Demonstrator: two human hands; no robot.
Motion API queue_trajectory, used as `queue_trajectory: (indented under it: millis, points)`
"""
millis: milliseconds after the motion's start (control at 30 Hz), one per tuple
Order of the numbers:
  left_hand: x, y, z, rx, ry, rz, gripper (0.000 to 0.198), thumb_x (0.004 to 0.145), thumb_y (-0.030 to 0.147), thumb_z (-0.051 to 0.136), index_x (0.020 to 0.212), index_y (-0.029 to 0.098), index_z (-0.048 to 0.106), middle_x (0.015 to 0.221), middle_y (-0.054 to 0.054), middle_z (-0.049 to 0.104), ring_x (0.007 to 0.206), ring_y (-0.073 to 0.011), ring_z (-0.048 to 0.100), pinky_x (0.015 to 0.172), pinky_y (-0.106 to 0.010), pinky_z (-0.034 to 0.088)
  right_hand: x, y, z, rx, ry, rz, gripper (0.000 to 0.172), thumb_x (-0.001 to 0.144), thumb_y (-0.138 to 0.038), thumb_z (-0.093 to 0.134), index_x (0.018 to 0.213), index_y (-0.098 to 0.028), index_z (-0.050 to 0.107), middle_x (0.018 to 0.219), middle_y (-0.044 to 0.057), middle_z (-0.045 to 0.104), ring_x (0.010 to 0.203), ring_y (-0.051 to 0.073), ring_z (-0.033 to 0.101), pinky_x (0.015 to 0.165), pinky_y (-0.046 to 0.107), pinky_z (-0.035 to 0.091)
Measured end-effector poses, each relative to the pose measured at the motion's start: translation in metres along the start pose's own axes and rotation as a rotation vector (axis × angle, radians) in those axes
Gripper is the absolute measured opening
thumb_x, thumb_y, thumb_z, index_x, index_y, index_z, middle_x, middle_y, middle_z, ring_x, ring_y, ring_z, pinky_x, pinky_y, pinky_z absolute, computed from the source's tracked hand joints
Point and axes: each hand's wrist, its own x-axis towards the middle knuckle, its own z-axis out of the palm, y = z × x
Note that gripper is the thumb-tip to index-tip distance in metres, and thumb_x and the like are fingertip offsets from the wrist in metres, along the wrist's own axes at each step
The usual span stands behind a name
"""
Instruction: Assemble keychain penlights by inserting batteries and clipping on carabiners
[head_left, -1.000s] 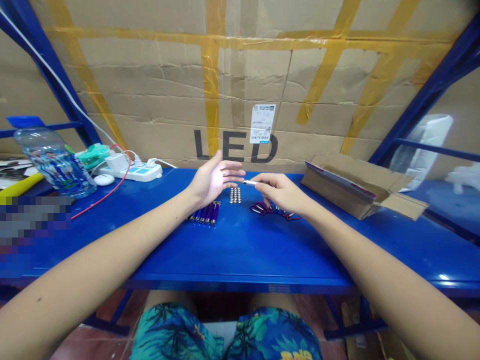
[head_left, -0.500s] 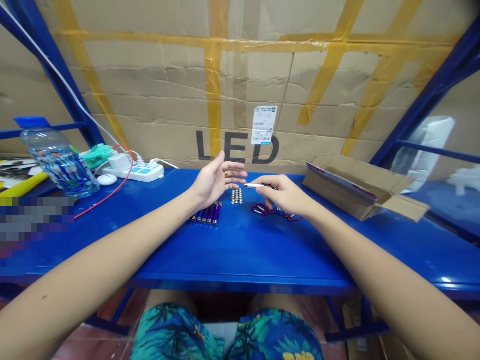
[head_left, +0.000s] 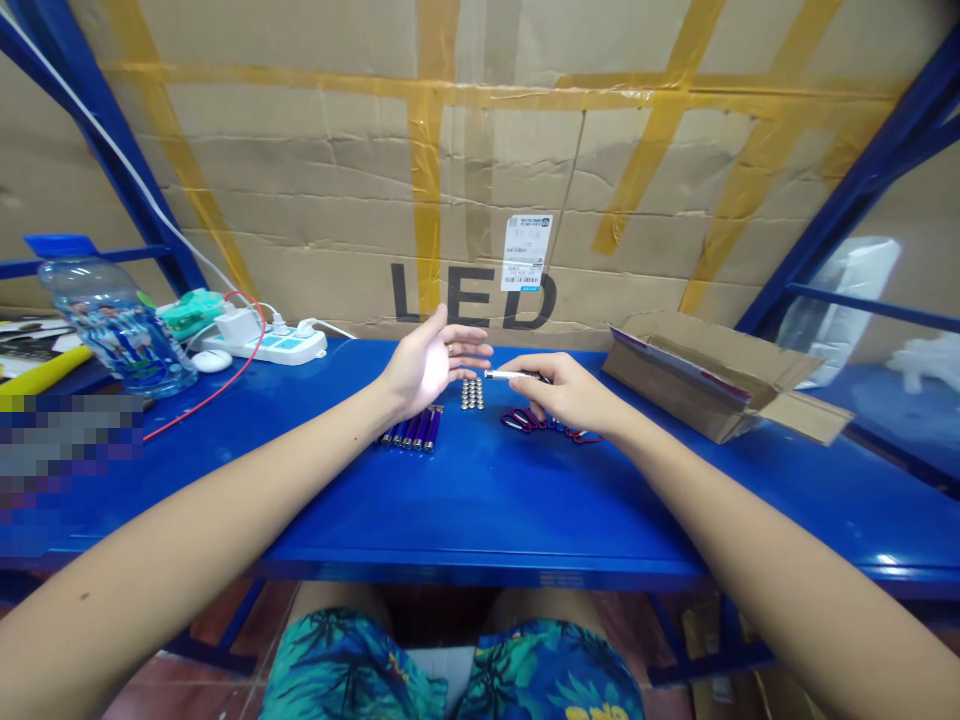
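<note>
My right hand (head_left: pixel 571 392) grips a small silver-tipped flashlight (head_left: pixel 504 375), its tip pointing left at my left hand (head_left: pixel 433 360). That left hand is held open above the blue table (head_left: pixel 480 500), palm facing right, with a bright patch of light on the palm. Below the left hand lies a row of several purple flashlight bodies (head_left: pixel 414 429). Between the hands stand small stacks of silver button cells (head_left: pixel 472 393). Red clips or lanyards (head_left: pixel 547 422) lie under my right hand.
An open cardboard box (head_left: pixel 712 385) sits at the right. At the left are a water bottle (head_left: pixel 112 320), a white power strip (head_left: pixel 266 344) with a red cable, and a white mouse (head_left: pixel 213 360). A taped cardboard wall marked LED stands behind.
The light on my left palm went out half a second ago and shines again now. Both hands have stayed almost in place.
</note>
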Motion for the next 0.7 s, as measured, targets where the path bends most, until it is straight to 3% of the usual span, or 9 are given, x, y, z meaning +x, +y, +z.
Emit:
queue_trajectory:
  millis: [700]
  points:
    - [-0.0001, 0.0005, 0.0004, 0.043, -0.024, 0.006, 0.074, 0.085, 0.075, 0.041, 0.114, 0.013, 0.067, 0.113, -0.018, 0.071, 0.113, -0.0349, 0.062, 0.091, -0.046, 0.049, 0.0008, 0.0018, -0.0003, -0.003, 0.003, 0.021, 0.037, 0.091, -0.040, 0.054, 0.104, -0.011, 0.074, 0.062, 0.000, 0.059, 0.062, 0.015, 0.051, 0.062, 0.029, 0.038]
